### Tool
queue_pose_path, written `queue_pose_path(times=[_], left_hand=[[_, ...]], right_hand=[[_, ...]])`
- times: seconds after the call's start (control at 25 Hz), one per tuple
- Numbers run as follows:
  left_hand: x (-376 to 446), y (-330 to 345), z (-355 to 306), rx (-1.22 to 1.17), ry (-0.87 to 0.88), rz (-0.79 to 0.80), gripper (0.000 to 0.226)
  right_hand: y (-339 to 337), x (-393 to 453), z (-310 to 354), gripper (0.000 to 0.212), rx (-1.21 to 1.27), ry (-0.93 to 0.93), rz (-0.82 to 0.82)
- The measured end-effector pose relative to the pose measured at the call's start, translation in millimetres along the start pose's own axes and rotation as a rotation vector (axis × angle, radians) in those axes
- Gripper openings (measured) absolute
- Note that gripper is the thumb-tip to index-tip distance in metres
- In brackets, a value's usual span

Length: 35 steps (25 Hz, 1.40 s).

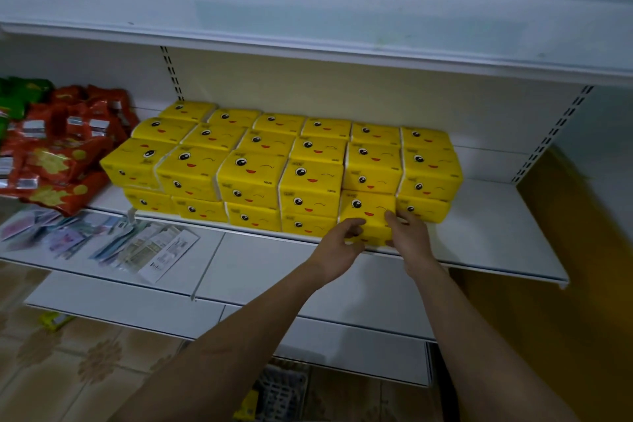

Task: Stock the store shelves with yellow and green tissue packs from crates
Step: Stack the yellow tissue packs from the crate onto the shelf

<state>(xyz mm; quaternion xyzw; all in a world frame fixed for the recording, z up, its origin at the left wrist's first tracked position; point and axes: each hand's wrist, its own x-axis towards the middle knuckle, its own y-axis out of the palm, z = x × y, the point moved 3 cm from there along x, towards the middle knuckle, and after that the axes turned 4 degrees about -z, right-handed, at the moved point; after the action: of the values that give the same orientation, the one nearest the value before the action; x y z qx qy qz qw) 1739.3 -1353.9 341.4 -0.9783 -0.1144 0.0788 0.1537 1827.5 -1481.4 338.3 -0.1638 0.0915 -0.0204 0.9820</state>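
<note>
Several yellow tissue packs (253, 178) with smiling faces stand stacked in rows on the white middle shelf (489, 236). One more yellow pack (368, 212) sits at the shelf's front edge, in a gap of the front row. My left hand (337, 247) grips its left side and my right hand (409, 236) grips its right side, fingers curled over the top corner. A crate (281, 390) shows dimly on the floor between my forearms, with a bit of yellow in it.
Red snack bags (61, 147) and green ones (17, 96) lie left of the packs. Flat printed packets (102, 240) lie on the lower shelf (260, 271). An upper shelf (308, 27) overhangs the stack. The middle shelf's right end holds nothing. Tiled floor lies below.
</note>
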Motion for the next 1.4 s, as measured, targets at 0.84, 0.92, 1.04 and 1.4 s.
queue_pose_path(times=[0.84, 0.92, 1.04, 1.4], left_hand=[[-204, -58, 364, 0.102, -0.803, 0.046, 0.038], [-232, -51, 411, 0.028, -0.957, 0.024, 0.043], [-240, -41, 485, -0.123, -1.114, -0.127, 0.044], [-162, 4, 793, -0.595, -1.272, -0.620, 0.021]], right_hand=[[157, -193, -216, 0.027, -0.446, 0.291, 0.688], [185, -212, -254, 0.020, -0.551, 0.367, 0.815], [240, -219, -330, 0.023, -0.682, 0.425, 0.928], [464, -150, -623, 0.049, -0.840, 0.230, 0.996]])
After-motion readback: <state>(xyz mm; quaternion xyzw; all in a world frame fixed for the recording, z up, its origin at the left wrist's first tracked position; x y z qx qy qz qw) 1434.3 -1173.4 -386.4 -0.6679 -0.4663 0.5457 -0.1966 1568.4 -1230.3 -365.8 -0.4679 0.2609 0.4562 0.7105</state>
